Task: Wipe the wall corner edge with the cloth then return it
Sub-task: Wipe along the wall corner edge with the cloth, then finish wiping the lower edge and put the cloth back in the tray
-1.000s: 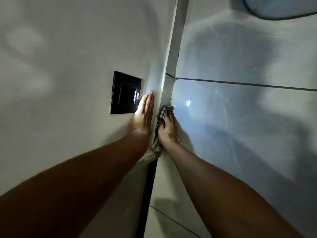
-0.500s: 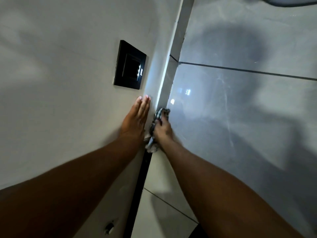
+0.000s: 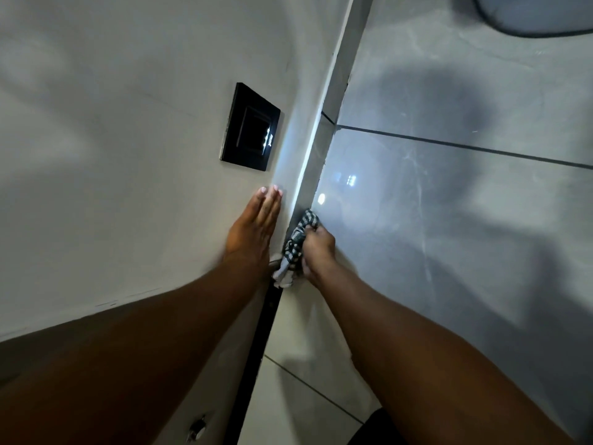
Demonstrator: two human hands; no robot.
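A black-and-white checked cloth (image 3: 296, 244) is bunched in my right hand (image 3: 317, 250), pressed against the wall corner edge (image 3: 309, 162), a pale strip running up between the painted wall and the glossy tiles. Its loose end hangs below my fist. My left hand (image 3: 253, 231) lies flat on the painted wall just left of the edge, fingers straight and together, holding nothing.
A black switch plate (image 3: 250, 127) sits on the painted wall above my left hand. Glossy grey tiles (image 3: 449, 220) with dark grout lines fill the right side. A dark vertical strip (image 3: 256, 354) runs down below the cloth. A small metal fitting (image 3: 197, 428) is at the bottom.
My right hand with the cloth has slid down the edge, away from the switch plate. My left hand stays flat on the wall and has shifted down a little too.
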